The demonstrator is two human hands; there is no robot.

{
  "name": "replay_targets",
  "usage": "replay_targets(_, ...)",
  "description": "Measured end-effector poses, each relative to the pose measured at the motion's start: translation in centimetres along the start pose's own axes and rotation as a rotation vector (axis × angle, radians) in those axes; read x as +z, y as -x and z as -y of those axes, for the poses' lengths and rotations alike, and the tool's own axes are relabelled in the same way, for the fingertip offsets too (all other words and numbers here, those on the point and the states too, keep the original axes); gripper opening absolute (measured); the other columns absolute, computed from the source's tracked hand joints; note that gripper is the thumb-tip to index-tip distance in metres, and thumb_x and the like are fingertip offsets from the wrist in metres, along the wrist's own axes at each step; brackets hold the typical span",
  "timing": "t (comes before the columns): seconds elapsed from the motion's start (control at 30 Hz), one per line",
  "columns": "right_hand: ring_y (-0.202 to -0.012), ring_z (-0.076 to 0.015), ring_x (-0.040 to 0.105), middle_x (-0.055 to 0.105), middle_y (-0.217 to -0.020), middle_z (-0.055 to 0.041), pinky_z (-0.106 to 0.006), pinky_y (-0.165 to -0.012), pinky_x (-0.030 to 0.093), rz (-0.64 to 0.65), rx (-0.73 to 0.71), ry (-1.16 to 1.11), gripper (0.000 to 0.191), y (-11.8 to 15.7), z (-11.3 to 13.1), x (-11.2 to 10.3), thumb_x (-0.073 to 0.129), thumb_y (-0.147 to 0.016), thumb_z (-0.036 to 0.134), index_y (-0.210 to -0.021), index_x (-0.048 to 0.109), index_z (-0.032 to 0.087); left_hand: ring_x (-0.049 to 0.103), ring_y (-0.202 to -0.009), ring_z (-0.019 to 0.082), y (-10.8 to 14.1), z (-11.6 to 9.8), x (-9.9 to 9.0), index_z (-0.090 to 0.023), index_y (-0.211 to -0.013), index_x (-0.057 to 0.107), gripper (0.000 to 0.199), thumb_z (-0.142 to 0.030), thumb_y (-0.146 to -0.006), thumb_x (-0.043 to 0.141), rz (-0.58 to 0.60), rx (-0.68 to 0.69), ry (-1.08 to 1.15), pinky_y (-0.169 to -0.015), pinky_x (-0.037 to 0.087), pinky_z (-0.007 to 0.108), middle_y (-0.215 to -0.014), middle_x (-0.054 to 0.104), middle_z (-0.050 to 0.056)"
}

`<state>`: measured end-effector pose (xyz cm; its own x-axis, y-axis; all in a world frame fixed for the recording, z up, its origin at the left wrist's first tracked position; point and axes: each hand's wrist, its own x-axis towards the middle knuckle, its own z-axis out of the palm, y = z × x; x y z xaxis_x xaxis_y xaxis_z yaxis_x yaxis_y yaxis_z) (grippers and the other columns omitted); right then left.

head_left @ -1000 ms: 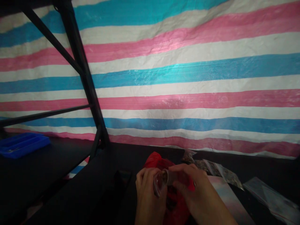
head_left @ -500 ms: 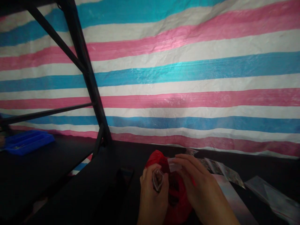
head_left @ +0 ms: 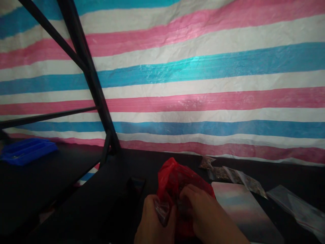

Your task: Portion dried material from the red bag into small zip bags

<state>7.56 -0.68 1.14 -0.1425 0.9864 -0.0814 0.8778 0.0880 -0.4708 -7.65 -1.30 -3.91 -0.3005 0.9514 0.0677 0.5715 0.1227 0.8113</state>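
Note:
My left hand (head_left: 158, 218) is closed around a small clear plastic bag (head_left: 162, 210), its mouth facing up. Something dark shows inside that bag, too dim to name. Directly beside it stands an opened red plastic bag (head_left: 170, 173), its rim crumpled and its contents dark. My right hand (head_left: 196, 206) reaches into the red bag's mouth with curled fingers. The fingertips are hidden in there, and what they hold cannot be made out.
On the black table (head_left: 119, 166), several filled clear bags (head_left: 238, 178) lie behind a shiny flat panel (head_left: 241, 206). Flat clear bags (head_left: 291, 206) lie further right. A blue tray (head_left: 29, 150) sits at far left, past a black metal frame (head_left: 92, 79). A striped sheet (head_left: 203, 101) hangs behind.
My right hand has gone down into the red bag; the small translucent plastic piece it held is out of sight. My left hand with the clear bag has lowered slightly left.

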Motion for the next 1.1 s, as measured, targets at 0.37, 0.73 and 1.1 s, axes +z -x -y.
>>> replay_targets(0.37,-0.118,-0.0256,0.071,0.074,-0.128,-0.0131,-0.036,-0.106,0.050,-0.159,-0.071,-0.269,0.060,-2.1,-0.4,3.6,0.046,-0.071,-0.008,-0.114,0.079,0.017,0.064,-0.072,0.020,-2.7,2.5,-0.3,-0.025,-0.088,0.055,0.028,-0.013,-0.063,0.060,0.230,0.018,0.573,-0.067,0.054,0.030,-0.078,0.061,-0.004)
replay_targets(0.73,-0.121,-0.0262,0.071,0.078,-0.126,-0.0110,-0.040,-0.109,0.051,-0.247,-0.071,-0.474,0.049,-2.4,-1.5,4.3,0.050,-0.080,0.002,-0.115,0.079,0.020,0.062,-0.070,0.016,-2.9,1.8,-1.1,-0.023,-0.084,0.058,0.022,-0.014,-0.065,0.063,0.209,0.034,0.640,-0.067,0.054,0.027,-0.076,0.061,-0.004)
replay_targets(1.1,-0.105,-0.0243,0.077,0.082,-0.110,-0.0082,-0.037,-0.100,0.058,-0.215,-0.146,-0.803,0.030,-1.1,-0.5,-1.4,0.057,-0.086,0.012,-0.105,0.078,0.021,0.061,-0.064,0.018,-2.5,-0.1,-0.6,-0.025,-0.088,0.063,0.021,-0.044,-0.084,0.072,-0.018,0.205,0.428,-0.061,0.052,0.027,-0.072,0.059,-0.003)
